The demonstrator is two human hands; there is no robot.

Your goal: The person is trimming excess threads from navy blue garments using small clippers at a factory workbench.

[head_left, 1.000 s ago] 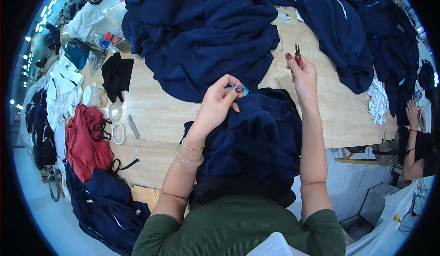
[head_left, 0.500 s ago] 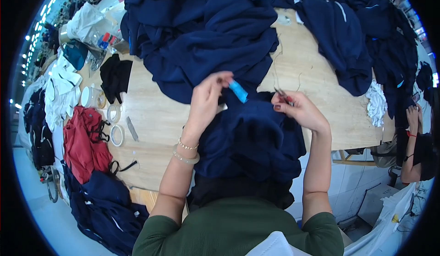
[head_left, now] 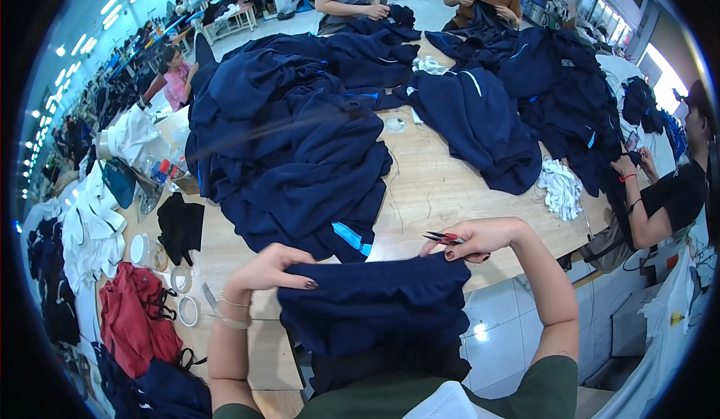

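Note:
A navy garment (head_left: 375, 299) is stretched between my hands at the near edge of the table, over my lap. My left hand (head_left: 271, 269) pinches its upper left corner, thumb on top. At the upper right corner, my right hand (head_left: 484, 237) is closed round small thread snips (head_left: 448, 238) with red handles and dark pointed blades. Its fingertips also press on the garment's edge. Just beyond the garment, a large heap of navy clothing (head_left: 292, 141) covers the table, with a light-blue strip (head_left: 351, 237) showing at its near corner.
More navy clothes (head_left: 480, 126) and a crumpled white cloth (head_left: 559, 188) lie to the right on the wooden table (head_left: 420, 209). Tape rolls (head_left: 189, 311), a red bag (head_left: 139, 318) and a black cloth (head_left: 180, 228) are at left. Co-workers (head_left: 667, 194) handle cloth around the table.
My view has tilted up. The left hand has gone from beside a light-blue strip to the garment's left corner. My right hand, still holding the snips, is now at its right corner.

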